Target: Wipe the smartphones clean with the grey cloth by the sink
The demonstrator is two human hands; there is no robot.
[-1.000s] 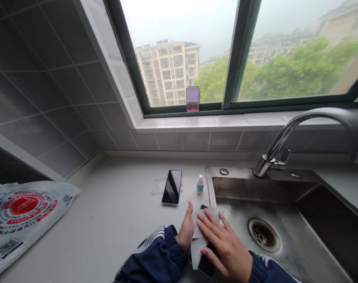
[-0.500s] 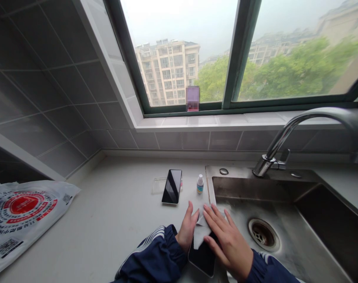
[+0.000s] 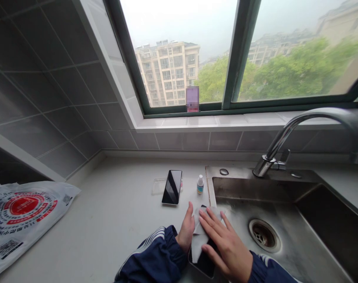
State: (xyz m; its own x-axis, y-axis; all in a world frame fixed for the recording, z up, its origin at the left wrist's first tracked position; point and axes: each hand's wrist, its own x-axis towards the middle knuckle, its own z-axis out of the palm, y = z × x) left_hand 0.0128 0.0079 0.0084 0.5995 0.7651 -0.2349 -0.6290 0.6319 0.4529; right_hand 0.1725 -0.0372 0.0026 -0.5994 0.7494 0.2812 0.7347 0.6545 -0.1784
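A black-screened smartphone point(image 3: 207, 258) lies tilted at the bottom centre, below the bottle. My left hand point(image 3: 185, 232) steadies its left edge, thumb raised and the other fingers mostly hidden. My right hand point(image 3: 226, 239) presses a light grey wiping cloth point(image 3: 199, 245) against the screen. Its fingers are long and flat over the cloth, the thumb spread apart on the lower side. Just beyond my hands stands a small white-capped bottle point(image 3: 200, 185) with a blue and yellow label. A second smartphone point(image 3: 172, 187) rests partly on a clear case point(image 3: 158, 186).
To the right is a steel sink point(image 3: 235, 210) with a drain point(image 3: 264, 234) and a chrome faucet point(image 3: 270, 151). A printed plastic bag point(image 3: 25, 220) lies on the white counter point(image 3: 114, 196) at the left. Behind runs a window sill point(image 3: 214, 122).
My right hand has slid slightly left and toward me, and the cloth's lower corner has shifted down the screen. The phone's far edge now shows past my fingertips.
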